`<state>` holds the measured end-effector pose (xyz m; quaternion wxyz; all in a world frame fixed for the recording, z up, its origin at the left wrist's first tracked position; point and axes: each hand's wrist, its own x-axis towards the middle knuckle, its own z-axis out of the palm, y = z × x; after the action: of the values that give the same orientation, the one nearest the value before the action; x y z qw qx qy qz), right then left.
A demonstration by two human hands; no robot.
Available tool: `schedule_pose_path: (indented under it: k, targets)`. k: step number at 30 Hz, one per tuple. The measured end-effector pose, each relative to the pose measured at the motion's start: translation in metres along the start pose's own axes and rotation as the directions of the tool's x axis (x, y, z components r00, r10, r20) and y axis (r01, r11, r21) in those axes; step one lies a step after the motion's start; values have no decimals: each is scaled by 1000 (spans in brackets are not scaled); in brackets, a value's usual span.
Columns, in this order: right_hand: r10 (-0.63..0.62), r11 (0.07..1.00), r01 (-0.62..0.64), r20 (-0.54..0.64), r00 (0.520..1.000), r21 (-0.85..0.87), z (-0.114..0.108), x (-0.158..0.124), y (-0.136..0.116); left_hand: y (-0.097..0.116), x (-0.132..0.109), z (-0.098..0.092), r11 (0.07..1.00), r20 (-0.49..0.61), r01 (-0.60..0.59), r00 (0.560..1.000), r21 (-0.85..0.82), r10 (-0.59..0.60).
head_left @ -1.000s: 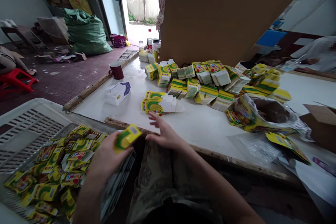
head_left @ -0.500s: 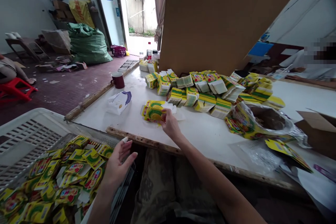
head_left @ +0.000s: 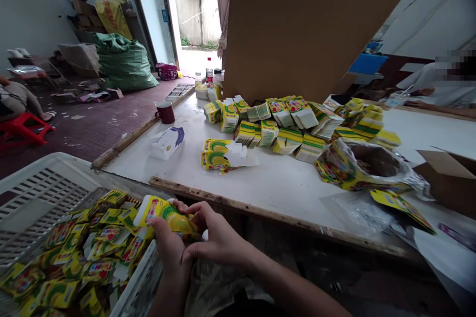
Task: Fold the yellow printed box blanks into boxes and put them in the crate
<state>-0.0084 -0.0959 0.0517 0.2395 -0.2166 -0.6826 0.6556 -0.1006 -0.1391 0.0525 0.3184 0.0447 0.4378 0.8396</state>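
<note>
A small yellow carton with green bands and a white end flap is between my hands, over the edge of the basket. My left hand grips it from below, thumb along its near side. The fingers of my right hand bend onto the carton's right end, partly hiding it. On the table ahead lie a few flattened yellow cartons with white flaps. Below my left hand, the white plastic basket holds many similar yellow cartons.
Bundled stacks of flat cartons line the white table before a tall cardboard sheet. A tissue pack, a mug, an open plastic bag and a box stand around. Another person sits at right.
My right hand has come back from the flattened cartons on the table to my left hand. A yellow carton is now held between them; the left hand was open and holding nothing before.
</note>
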Motion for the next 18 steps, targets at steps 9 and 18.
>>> schedule_pose_path:
  k: [9,18]
  targets:
    - [-133,976,93,-200,971,-196,-31,7,-3,-6,8,-22,870,136,-206,977,448,162]
    - [-436,463,339,123,892,-819,-69,6,-13,24,31,-39,775,564,-402,822,487,71]
